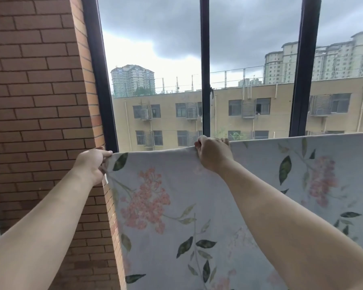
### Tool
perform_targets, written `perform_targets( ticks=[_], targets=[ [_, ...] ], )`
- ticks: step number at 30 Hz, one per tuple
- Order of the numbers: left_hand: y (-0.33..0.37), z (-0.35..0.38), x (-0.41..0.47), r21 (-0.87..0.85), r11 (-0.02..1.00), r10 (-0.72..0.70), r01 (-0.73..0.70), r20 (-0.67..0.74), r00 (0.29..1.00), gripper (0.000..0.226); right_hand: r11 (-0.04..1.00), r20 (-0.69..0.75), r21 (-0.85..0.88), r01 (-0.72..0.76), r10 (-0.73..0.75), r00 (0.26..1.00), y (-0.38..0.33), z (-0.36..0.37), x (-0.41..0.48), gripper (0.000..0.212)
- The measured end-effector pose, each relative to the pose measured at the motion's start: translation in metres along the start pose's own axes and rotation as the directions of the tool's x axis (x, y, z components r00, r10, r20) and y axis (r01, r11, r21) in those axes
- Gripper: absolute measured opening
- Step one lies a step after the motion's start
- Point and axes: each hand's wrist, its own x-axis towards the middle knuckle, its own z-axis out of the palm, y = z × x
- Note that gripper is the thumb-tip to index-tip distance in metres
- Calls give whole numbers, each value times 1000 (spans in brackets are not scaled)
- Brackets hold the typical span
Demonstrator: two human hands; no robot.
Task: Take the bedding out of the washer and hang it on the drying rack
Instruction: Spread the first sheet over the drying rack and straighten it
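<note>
Pinching the top-left corner of the floral bedding [197,206] with the left grip [92,164], closed tight on the cloth just beside the left frame of the window [205,59]. Clutching the top edge with the right grip [213,155], hooked over it below the window's middle bar. Hanging spread flat across the window's lower part.

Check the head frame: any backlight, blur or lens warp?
Head view: overcast window gives flat light, no glare; sheet, left hand and right hand sharp, without hard shadows; wide-angle lens bows the brick wall and window frame.
</note>
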Motion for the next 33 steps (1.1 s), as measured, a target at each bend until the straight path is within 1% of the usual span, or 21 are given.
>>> perform_targets(
  ticks=[3, 5, 7, 8, 11, 14, 15, 17, 19, 21, 23, 25, 27, 28, 29, 31, 33],
  targets=[
    [-3, -7, -3, 77, 991, 115, -111, -49, 992, 28, 1000, -10, 0, 26, -26, 1000, 3, 3, -3, 33],
    [-4, -10, -8, 145, 971, 198, -189, -44, 979, 29, 999, -32, 13, 30, -30, 999, 4, 4, -3, 33],
    [-3, -7, -12, 217, 938, 273, -269, 11, 962, 31, 999, -48, -3, 36, -36, 998, 6, 2, -1, 34],
    [-10, -15, -17, 282, 911, 307, -302, 27, 951, 33, 999, -36, -3, 51, -51, 998, 3, 9, -5, 35],
    [-12, -14, -26, 438, 805, 413, -399, 69, 908, 39, 999, -70, -15, 47, -48, 996, 3, 7, -6, 36],
    [-15, -18, -30, 568, 668, 507, -481, 126, 853, 33, 999, -54, -45, 10, -13, 998, -3, 10, -14, 35],
    [-15, -19, -30, 607, 612, 531, -507, 159, 832, 31, 998, -25, -60, -13, 12, 1000, -6, 11, -17, 35],
    [-14, -19, -28, 651, 505, 593, -566, 214, 776, 26, 997, 7, -67, -47, 48, 999, -12, 11, -18, 37],
    [-14, -19, -20, 647, 458, 625, -610, 253, 738, 22, 995, 9, -57, -84, 84, 996, -21, 13, -23, 39],
    [-18, -21, -10, 643, 448, 616, -621, 281, 736, 19, 994, -16, -30, -103, 103, 995, -32, 19, -34, 42],
    [-24, -24, 4, 615, 472, 587, -631, 315, 746, 17, 991, -49, 13, -136, 136, 989, -46, 25, -50, 47],
    [-31, -27, 12, 565, 545, 562, -619, 301, 770, 16, 985, -60, 39, -167, 169, 984, -61, 31, -66, 51],
    [-38, -31, 13, 511, 585, 585, -630, 272, 764, 19, 976, -20, 51, -210, 211, 977, -79, 39, -82, 54],
    [-42, -32, 8, 501, 566, 625, -655, 258, 737, 21, 968, 11, 77, -240, 240, 971, -87, 43, -91, 54],
    [-47, -32, 2, 510, 508, 684, -694, 251, 685, 23, 955, 36, 112, -275, 273, 961, -94, 47, -101, 53],
    [-58, -30, -19, 520, 333, 796, -787, 292, 530, 28, 924, 78, 145, -354, 346, 935, -101, 53, -124, 51],
    [-74, -23, -42, 398, 179, 841, -900, 413, 350, 34, 887, 121, 117, -447, 435, 893, -96, 53, -153, 49]
  ],
)
